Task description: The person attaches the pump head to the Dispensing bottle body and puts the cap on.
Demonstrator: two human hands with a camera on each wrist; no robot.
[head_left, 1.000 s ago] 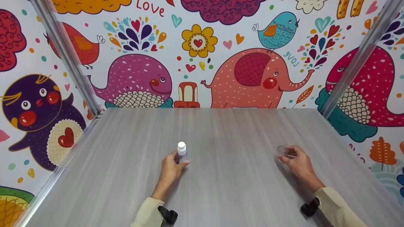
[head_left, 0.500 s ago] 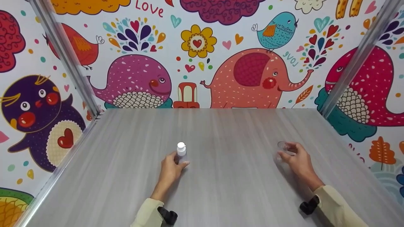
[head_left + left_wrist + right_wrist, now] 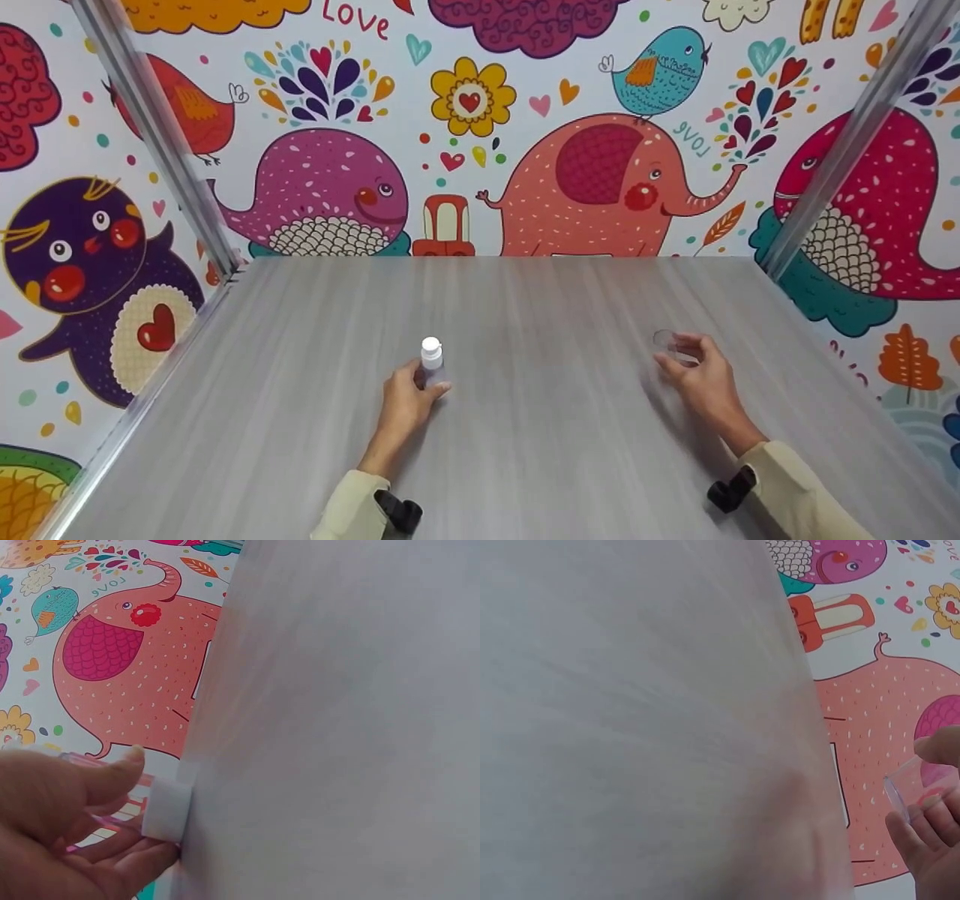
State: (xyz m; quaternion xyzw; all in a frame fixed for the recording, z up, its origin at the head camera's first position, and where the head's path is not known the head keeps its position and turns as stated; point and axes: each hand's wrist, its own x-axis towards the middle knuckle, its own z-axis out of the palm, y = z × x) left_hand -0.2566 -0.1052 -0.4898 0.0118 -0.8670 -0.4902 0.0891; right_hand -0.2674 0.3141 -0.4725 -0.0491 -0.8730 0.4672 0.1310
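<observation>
My left hand [image 3: 405,397] holds a small bottle [image 3: 433,367] upright on the left half of the table, thumb and fingers round its see-through body. It has a white top, and in the left wrist view its white base [image 3: 166,810] shows right at the tabletop. On the right, my right hand [image 3: 705,379] pinches a small clear plastic cap [image 3: 663,340] between thumb and fingers. The right wrist view shows the rim of the cap [image 3: 896,799] pointing toward the table, with the rest partly behind the fingers. A shadow lies on the table below this hand.
The grey wood-grain table [image 3: 540,435] runs back to a wall [image 3: 525,180] printed with cartoon animals. Metal posts [image 3: 161,142] stand at both back corners. Each sleeve cuff carries a black wrist camera [image 3: 399,511].
My right hand has shifted slightly away from me and to the left, carrying the clear cap. The left hand and its bottle have stayed in place.
</observation>
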